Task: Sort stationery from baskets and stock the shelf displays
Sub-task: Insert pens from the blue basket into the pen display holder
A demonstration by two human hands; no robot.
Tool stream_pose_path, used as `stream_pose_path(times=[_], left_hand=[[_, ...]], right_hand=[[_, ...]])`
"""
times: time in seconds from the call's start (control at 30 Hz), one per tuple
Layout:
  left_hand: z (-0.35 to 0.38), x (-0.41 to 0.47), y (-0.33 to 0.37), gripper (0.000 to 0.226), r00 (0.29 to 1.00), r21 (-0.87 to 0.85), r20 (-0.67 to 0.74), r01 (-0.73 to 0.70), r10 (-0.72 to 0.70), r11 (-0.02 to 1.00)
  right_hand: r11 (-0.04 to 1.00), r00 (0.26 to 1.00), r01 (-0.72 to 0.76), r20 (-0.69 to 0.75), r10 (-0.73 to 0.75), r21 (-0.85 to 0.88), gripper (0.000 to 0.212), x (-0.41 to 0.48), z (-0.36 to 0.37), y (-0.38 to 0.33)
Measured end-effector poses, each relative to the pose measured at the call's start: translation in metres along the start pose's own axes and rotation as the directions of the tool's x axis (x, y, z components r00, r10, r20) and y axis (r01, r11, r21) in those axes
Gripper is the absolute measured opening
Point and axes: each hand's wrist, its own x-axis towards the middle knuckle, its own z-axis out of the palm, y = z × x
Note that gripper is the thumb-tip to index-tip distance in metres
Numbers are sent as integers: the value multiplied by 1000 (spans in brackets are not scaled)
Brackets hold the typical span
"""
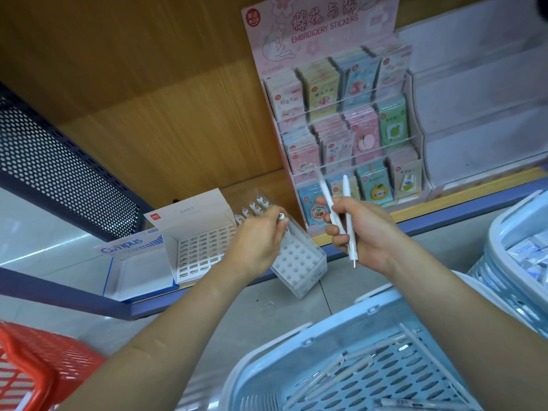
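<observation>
Single pen pinched by left hand above tilted pen holder, frame centre, likely for slotting; two spare pens gripped by right hand as ready supply; further stock seen in blue basket, lower right

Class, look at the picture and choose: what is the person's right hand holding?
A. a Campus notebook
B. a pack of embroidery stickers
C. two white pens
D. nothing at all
C: the right hand grips two white pens in front of the sticker display, while the left hand pinches a single pen at the clear pen holder.
</observation>
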Motion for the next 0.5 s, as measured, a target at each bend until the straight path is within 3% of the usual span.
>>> stream_pose_path(times=[0.1, 0.23, 0.5], left_hand=[[-8, 2, 2, 30, 998, 54, -45, -37, 40, 998], [-15, 8, -1, 21, 982, 41, -187, 10, -2, 999], [-4, 11, -1, 19, 978, 72, -203, 55, -40, 996]], right_hand=[[999, 999, 25, -41, -27, -42, 24, 2, 0, 1], [989, 992, 81, -83, -92, -125, 14, 4, -3, 2], [985, 984, 123, -111, -137, -124, 4, 7, -1, 4]])
